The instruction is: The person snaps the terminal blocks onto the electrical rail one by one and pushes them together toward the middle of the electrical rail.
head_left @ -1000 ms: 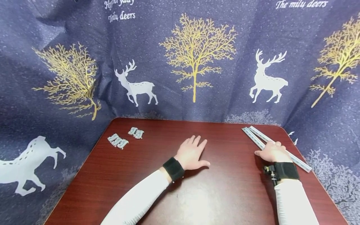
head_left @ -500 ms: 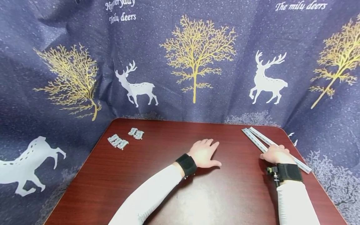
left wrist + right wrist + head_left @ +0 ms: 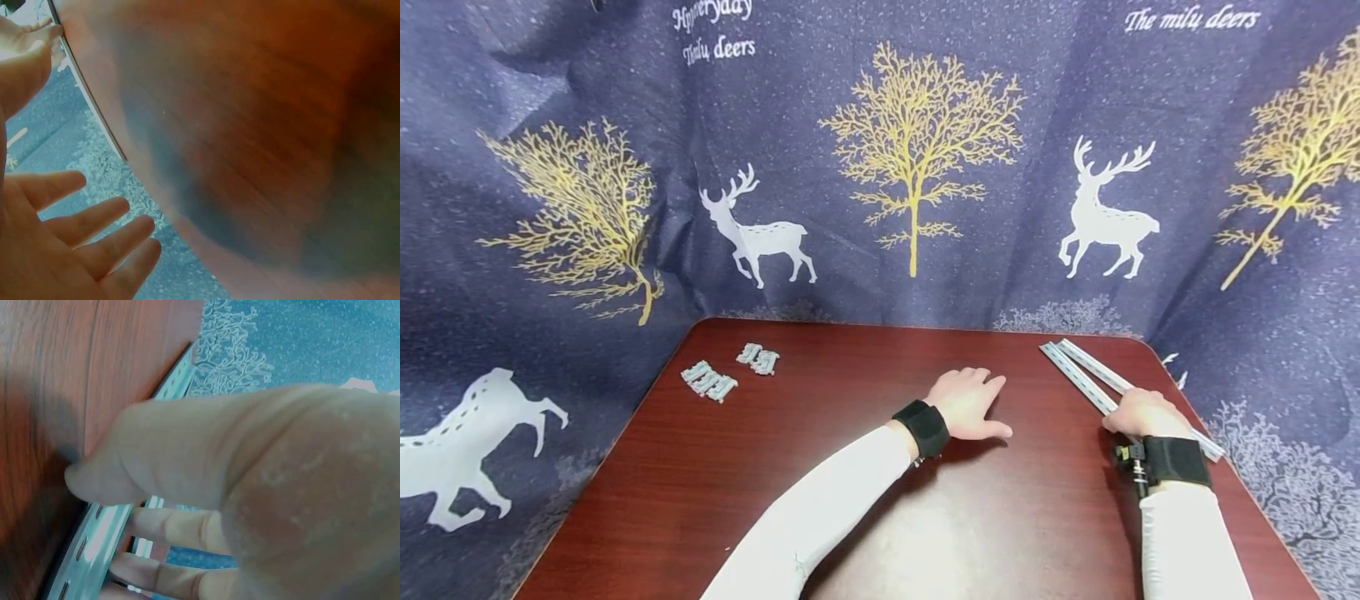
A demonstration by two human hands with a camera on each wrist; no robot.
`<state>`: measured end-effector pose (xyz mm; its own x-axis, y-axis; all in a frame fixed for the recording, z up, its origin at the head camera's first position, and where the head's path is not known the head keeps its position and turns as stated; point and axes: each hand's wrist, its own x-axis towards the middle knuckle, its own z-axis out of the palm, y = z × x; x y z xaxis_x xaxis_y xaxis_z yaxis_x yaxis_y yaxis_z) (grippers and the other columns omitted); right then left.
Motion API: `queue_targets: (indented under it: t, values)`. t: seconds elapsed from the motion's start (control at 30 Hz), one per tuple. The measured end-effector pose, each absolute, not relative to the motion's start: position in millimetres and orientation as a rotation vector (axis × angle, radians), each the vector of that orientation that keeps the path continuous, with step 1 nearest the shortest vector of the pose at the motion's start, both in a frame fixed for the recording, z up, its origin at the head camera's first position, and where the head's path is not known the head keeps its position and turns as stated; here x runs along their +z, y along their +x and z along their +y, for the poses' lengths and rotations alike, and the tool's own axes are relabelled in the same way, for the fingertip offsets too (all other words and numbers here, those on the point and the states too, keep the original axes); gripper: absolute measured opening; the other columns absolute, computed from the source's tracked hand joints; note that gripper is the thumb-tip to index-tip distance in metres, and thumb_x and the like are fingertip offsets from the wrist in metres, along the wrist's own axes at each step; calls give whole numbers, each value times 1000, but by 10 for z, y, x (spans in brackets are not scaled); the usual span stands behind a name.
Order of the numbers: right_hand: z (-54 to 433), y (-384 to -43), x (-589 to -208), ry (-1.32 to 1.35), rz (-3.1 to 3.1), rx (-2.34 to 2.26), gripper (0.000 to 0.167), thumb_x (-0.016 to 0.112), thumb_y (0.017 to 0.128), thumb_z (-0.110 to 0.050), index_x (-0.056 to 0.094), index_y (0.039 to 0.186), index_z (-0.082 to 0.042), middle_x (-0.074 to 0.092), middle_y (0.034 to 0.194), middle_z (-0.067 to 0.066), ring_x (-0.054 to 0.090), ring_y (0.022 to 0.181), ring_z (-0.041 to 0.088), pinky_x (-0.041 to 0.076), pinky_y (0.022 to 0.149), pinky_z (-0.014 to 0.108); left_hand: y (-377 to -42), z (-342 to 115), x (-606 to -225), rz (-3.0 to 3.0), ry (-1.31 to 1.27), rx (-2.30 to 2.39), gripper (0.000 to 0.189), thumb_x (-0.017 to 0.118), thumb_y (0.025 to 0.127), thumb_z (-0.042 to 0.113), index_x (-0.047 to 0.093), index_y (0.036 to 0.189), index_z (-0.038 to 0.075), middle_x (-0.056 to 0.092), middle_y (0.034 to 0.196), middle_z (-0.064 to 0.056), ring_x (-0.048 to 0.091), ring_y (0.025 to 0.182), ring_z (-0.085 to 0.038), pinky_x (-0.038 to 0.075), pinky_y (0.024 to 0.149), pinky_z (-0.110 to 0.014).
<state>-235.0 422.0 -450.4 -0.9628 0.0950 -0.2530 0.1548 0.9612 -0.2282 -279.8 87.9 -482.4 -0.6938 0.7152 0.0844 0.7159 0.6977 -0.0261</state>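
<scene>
Two silver slotted DIN rails lie at the back right of the table in the head view, forming a narrow V. My right hand (image 3: 1146, 414) is over them and pinches the left slotted rail (image 3: 1077, 377) between thumb and fingers. The right wrist view shows the thumb on one side of that rail (image 3: 87, 550) and the fingertips on the other. The second rail (image 3: 1097, 364) passes behind the hand. My left hand (image 3: 967, 404) is held above the middle of the table, fingers spread, with nothing in it.
Two groups of small pale grey slotted pieces lie at the back left: a nearer group (image 3: 709, 381) and a farther one (image 3: 758, 358). The reddish-brown table (image 3: 715, 467) has rounded back corners. A blue printed curtain (image 3: 850, 183) hangs behind and beside it.
My left hand has moved right across the table toward the rails. My right hand has shifted slightly right and toward me, its fingers curling around the left rail. The rails look unmoved.
</scene>
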Motion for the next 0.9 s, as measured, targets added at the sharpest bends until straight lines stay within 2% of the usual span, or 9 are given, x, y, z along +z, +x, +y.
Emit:
queue_targets:
  t: [0.1,0.2,0.47,0.67,0.9]
  values:
    - [4260,-2352,-4522,132,2893,-383,21,76,78,-21,64,78,-3,67,85,23,65,78,39,57,73,63,-2838,898,-4833,-2821,-1178,-5,98,63,95,83,50,168,20,62,155,-4,62,138,-24,53,109,-38]
    - [4284,-2358,-4532,118,2907,-406,18,76,76,-20,63,71,-8,66,80,17,62,74,35,56,70,61,-2846,890,-4814,-2828,-1174,-10,98,63,95,83,50,168,19,62,155,-4,62,138,-24,53,109,-39]
    - [4300,-2355,-4562,141,2918,-425,19,78,76,-21,63,69,-11,65,76,13,61,72,35,55,65,63,-2879,880,-4803,-2849,-1154,-25,97,63,96,83,51,168,19,63,156,-4,62,139,-23,53,109,-39]
    - [4286,-2356,-4585,80,2939,-425,22,78,76,-24,60,66,-17,60,67,2,57,66,27,48,57,49,-2899,851,-4801,-2862,-1134,-29,96,63,97,81,50,168,18,61,157,-4,61,140,-24,53,110,-39]
    - [4199,-2371,-4628,14,2980,-479,25,81,78,-25,59,71,-16,58,67,1,55,66,23,43,59,41,-2953,816,-4839,-2870,-1103,-35,96,64,96,81,49,169,19,60,158,-5,61,140,-24,53,110,-38]
